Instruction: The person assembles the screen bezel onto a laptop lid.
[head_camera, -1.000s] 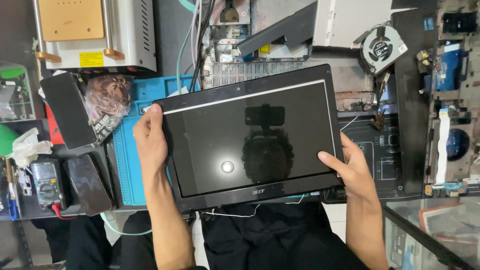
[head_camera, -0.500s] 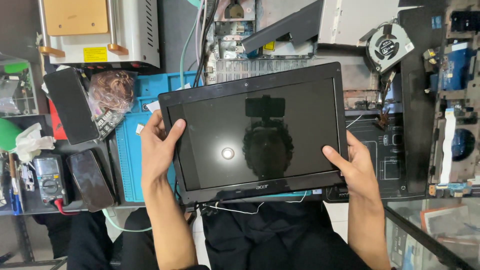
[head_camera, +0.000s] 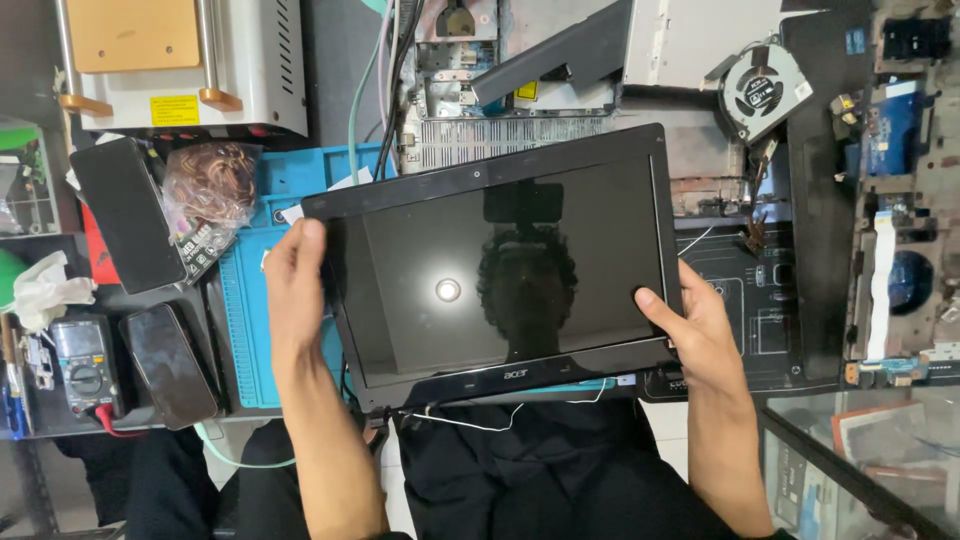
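Screen panel (head_camera: 500, 260) sits tilted above the blue mat (head_camera: 255, 330), held at both side edges. Left hand (head_camera: 295, 290) fingers clasp the left bezel; right hand (head_camera: 700, 330) thumb presses the lower right corner. Risk: thin white wires (head_camera: 470, 420) dangling below may snag or tear if pulled.

We see a blue work mat (head_camera: 245, 330) on the cluttered counter (head_camera: 810, 250). At its left lie a multimeter (head_camera: 85, 365), two dark phones (head_camera: 170, 365), and a bag of copper wire (head_camera: 208, 185). A white machine (head_camera: 180, 65) sits upper left; a cooling fan (head_camera: 765, 88) lies upper right.
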